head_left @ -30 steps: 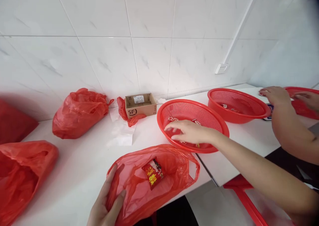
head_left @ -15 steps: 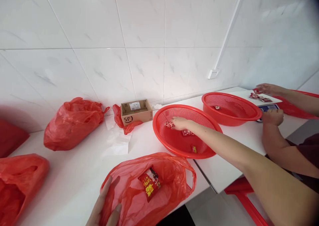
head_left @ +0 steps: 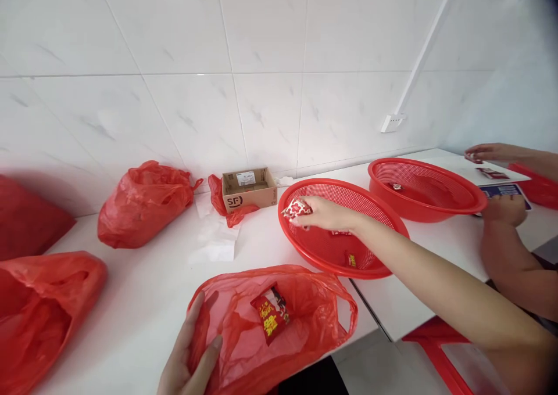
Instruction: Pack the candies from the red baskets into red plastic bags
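Note:
My right hand is closed on a small red-and-white packet, lifted over the left rim of a red mesh basket. Two more small packets lie inside that basket. My left hand pinches the near edge of an open red plastic bag lying on the white counter. Inside the bag lies a red snack packet with yellow print.
A second red basket stands to the right. Another person's hands work beyond it over small packets. A small cardboard box sits by the tiled wall. Filled red bags lie at the left. A red stool is below the counter.
My right hand reached into the basket, took a red-and-white packet and has lifted it toward the basket's left rim. My left hand stays on the bag's edge.

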`<state>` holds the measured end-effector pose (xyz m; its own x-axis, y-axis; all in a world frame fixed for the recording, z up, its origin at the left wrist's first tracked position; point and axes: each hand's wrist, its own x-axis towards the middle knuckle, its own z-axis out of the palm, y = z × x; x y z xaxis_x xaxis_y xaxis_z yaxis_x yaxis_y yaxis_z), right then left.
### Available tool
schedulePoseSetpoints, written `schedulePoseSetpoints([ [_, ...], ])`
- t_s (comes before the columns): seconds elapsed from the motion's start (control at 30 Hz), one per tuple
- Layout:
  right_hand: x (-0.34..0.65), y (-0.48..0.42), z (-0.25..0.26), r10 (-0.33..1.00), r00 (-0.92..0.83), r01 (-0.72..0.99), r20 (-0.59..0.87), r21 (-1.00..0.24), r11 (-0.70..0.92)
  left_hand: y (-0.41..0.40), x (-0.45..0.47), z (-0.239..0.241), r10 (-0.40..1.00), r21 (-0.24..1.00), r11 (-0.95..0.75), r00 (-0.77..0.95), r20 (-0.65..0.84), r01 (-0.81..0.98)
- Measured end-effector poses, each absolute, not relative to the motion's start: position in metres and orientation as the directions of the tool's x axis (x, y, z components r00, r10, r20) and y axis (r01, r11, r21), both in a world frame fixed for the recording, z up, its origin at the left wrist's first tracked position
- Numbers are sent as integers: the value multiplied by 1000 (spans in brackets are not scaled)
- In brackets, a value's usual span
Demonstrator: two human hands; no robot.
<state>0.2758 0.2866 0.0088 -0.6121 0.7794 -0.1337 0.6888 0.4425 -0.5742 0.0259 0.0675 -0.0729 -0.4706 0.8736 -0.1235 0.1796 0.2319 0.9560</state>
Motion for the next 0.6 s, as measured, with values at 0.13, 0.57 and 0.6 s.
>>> schedulePoseSetpoints([
  [0.13,225,202,-10,606,-791,382,-84,-841,383,68,26,-66,876,961,242,-456,-157,136],
  [0.57,325,244,-5,911,-411,462,-30,-868,180,56,18,-76,879,958,231,-459,-130,169],
  [0.6,342,250,-5,937,-350,481,-17,-861,164,56,17,-78,884,958,229,-450,-130,174],
])
